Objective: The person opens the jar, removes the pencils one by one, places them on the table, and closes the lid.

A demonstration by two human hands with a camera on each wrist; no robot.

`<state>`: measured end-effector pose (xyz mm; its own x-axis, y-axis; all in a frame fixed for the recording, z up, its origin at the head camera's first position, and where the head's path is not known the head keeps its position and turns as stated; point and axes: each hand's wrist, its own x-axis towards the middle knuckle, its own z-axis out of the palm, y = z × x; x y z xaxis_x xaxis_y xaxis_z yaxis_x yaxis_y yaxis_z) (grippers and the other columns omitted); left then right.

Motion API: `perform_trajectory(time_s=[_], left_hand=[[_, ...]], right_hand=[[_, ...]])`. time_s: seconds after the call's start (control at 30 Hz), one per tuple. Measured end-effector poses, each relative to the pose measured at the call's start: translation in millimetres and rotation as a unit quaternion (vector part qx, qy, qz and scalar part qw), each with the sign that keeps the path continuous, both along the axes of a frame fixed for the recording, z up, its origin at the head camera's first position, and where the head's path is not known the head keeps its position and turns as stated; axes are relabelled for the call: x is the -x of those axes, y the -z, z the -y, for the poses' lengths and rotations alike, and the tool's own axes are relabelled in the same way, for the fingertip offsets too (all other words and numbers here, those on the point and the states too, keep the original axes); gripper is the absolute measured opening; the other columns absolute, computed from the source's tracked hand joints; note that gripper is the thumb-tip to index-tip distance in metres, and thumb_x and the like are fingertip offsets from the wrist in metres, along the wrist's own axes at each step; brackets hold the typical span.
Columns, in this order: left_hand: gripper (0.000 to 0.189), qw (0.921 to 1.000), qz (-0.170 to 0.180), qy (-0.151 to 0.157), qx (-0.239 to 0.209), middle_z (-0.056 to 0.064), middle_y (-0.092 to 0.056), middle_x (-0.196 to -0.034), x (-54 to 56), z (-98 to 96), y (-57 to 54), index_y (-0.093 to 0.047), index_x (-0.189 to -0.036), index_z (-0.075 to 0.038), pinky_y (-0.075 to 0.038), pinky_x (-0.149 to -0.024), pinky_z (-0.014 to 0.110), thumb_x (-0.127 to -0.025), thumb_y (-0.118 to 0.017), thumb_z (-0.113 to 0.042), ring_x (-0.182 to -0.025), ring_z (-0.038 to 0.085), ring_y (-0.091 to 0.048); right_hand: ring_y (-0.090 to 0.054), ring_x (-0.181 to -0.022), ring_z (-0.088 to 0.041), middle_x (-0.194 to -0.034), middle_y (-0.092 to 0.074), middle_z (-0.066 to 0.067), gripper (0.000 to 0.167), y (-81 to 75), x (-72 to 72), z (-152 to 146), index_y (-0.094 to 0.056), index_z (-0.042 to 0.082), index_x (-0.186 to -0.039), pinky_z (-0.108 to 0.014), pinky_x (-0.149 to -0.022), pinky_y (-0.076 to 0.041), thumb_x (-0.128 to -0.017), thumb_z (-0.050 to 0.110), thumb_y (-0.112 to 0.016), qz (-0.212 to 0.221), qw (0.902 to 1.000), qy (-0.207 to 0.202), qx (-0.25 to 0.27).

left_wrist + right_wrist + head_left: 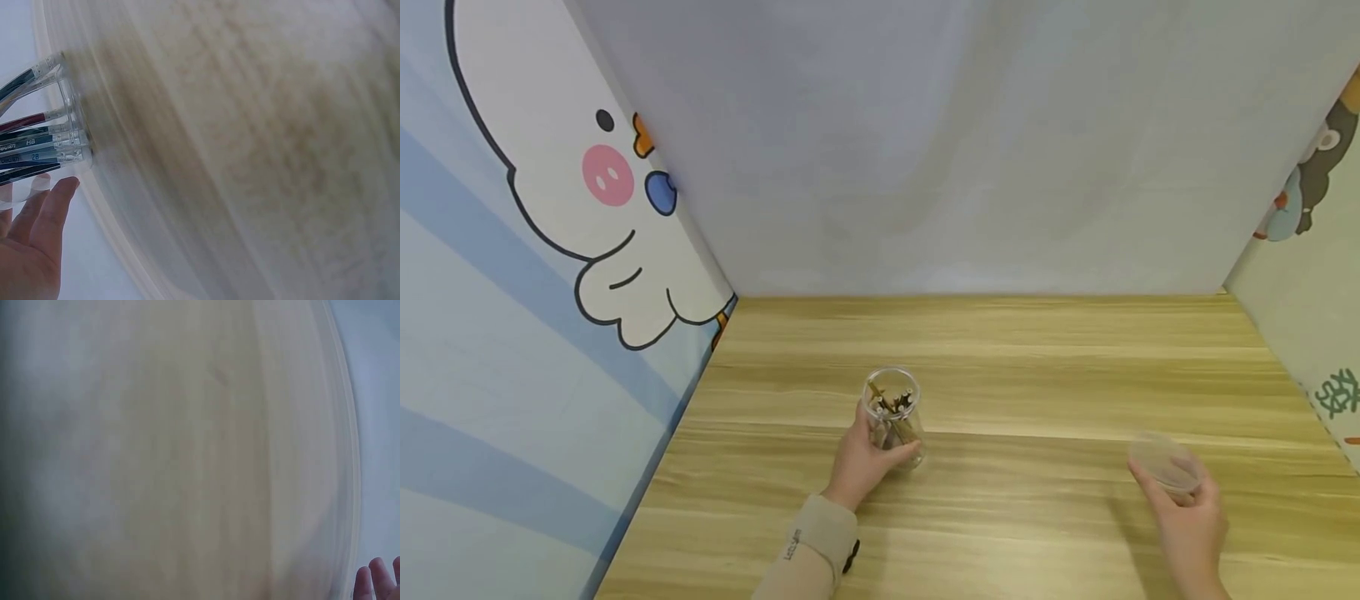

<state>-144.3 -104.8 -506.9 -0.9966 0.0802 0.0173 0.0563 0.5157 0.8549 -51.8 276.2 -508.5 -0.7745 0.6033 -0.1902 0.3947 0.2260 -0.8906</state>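
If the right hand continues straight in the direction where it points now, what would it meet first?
Probably the pale backdrop: in the head view, only the wooden table shows between it and the right hand, which holds a translucent disc. Height above the table is hard to judge.

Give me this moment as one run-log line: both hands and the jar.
left hand: grips clear jar | right hand: holds translucent disc, blurred, apart from jar | jar: mouth uncovered, pencils inside
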Motion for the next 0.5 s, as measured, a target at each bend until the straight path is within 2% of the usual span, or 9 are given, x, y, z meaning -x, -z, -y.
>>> perform_trajectory(time_s=[0.13,0.23,0.33,0.4,0.43,0.5], left_hand=[[0.102,1.0,0.005,-0.003,0.0,0.016,-0.052,-0.146,1.2,0.0,-0.8,-0.026,-0.154,-0.015,-0.041,-0.111,0.057,-0.075,-0.085,-0.042,-0.133,0.038,-0.05],[0.104,1.0,0.004,-0.004,0.003,0.016,-0.052,-0.146,1.8,0.0,-0.6,-0.026,-0.154,-0.015,-0.04,-0.112,0.056,-0.074,-0.085,-0.043,-0.134,0.037,-0.05],[0.105,1.0,0.005,-0.005,0.001,0.016,-0.053,-0.145,1.9,0.2,0.1,-0.025,-0.155,-0.015,-0.039,-0.112,0.057,-0.074,-0.086,-0.042,-0.134,0.037,-0.05],[0.105,1.0,0.005,-0.005,-0.003,0.015,-0.053,-0.145,2.0,0.3,0.5,-0.025,-0.155,-0.015,-0.039,-0.112,0.057,-0.074,-0.086,-0.041,-0.134,0.037,-0.05],[0.105,1.0,0.005,-0.004,-0.004,0.015,-0.053,-0.145,2.0,0.4,0.8,-0.025,-0.155,-0.015,-0.039,-0.112,0.057,-0.074,-0.086,-0.041,-0.134,0.037,-0.05],[0.105,1.0,0.005,-0.004,-0.005,0.016,-0.053,-0.145,1.9,0.4,1.1,-0.024,-0.155,-0.014,-0.039,-0.112,0.057,-0.074,-0.086,-0.041,-0.134,0.037,-0.05]], right_hand=[[-0.048,-0.079,0.012,-0.147,-0.042,-0.016,0.076,1.7,0.7,-11,-0.038,0.013,-0.149,-0.009,-0.057,-0.047,-0.088,0.038,-0.075,0.013,0.9998,0.016,0.004],[-0.049,-0.101,-0.001,-0.156,-0.034,-0.015,0.078,1.4,1.0,-17,-0.036,0.014,-0.151,-0.006,-0.063,-0.043,-0.088,0.04,-0.074,0.028,0.9994,0.018,0.008],[-0.042,-0.108,-0.01,-0.16,-0.026,-0.019,0.085,1.1,0.8,-24,-0.028,0.011,-0.155,-0.006,-0.064,-0.04,-0.089,0.044,-0.071,0.05,0.9987,-0.001,0.008],[-0.045,-0.105,-0.009,-0.15,-0.039,-0.019,0.088,1.4,1.2,-29,-0.026,0.01,-0.156,-0.007,-0.064,-0.041,-0.089,0.048,-0.07,0.068,0.9977,-0.009,0.003],[-0.044,-0.096,-0.003,-0.142,-0.045,-0.017,0.09,1.9,1.1,-31,-0.025,0.009,-0.156,-0.009,-0.061,-0.043,-0.089,0.049,-0.07,0.075,0.9971,-0.015,-0.003],[-0.045,-0.086,0.002,-0.12,-0.056,-0.006,0.091,2.5,1.2,-36,-0.027,0.008,-0.155,-0.013,-0.059,-0.046,-0.088,0.05,-0.07,0.086,0.996,-0.02,-0.011]])
